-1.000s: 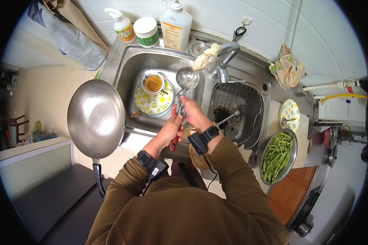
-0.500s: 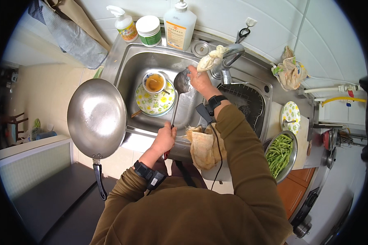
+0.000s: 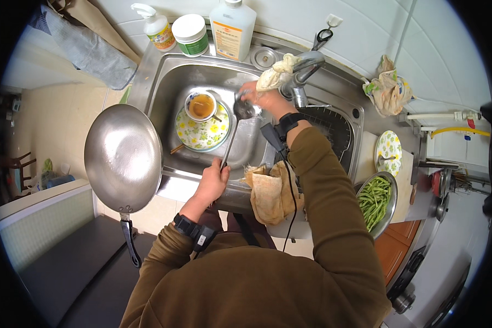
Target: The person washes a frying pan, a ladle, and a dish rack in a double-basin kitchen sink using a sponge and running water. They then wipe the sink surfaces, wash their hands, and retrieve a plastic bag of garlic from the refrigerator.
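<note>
Ladle (image 3: 236, 126): shiny steel, long thin handle, bowl over the sink (image 3: 164, 82) under the tap (image 3: 303, 68).
Left hand (image 3: 213, 183): fingers closed on the handle end.
Right hand (image 3: 268, 98): fingers curled on the ladle bowl.
Sink: brushed steel, held a floral plate (image 3: 202, 131).
Wok (image 3: 123, 156): round, dimpled steel, on the worktop edge.
Wall: white tiles.

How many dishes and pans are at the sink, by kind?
Floral plates: 2, one in the sink, one on the right counter
Bowl: 1
Ladle: 1
Wok: 1
Metal basin of green beans: 1
Total: 6
</note>
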{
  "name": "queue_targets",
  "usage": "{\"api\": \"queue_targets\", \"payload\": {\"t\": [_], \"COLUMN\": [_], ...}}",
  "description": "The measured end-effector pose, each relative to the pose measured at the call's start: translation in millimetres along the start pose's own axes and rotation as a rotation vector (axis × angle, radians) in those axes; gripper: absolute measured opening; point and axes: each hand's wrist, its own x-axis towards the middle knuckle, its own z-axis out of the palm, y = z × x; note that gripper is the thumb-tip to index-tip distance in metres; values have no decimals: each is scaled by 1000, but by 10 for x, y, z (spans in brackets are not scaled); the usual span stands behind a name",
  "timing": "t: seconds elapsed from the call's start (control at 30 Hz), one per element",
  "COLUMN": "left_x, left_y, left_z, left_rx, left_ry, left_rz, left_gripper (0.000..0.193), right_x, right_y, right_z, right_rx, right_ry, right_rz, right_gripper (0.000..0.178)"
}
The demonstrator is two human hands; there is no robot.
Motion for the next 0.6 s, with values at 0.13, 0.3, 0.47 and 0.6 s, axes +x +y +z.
{"api": "queue_targets", "payload": {"t": [0.13, 0.3, 0.47, 0.6], "left_x": [-34, -26, 116, 223], "left_y": [74, 85, -65, -97], "left_z": [-15, 145, 239, 266], "left_rx": [-599, -779, -453, 187], "left_ry": [-265, -307, -271, -30], "left_rz": [-237, -332, -208, -17], "left_gripper": [19, 18, 20, 22], "right_x": [-27, -150, -359, -582], "right_y": [222, 84, -360, -766], "right_z": [332, 837, 852, 875], "right_rx": [593, 1233, 1755, 1292], "right_ry": [322, 431, 104, 97], "right_rz": [259, 796, 836, 748], "right_gripper": [38, 32, 33, 25]}}
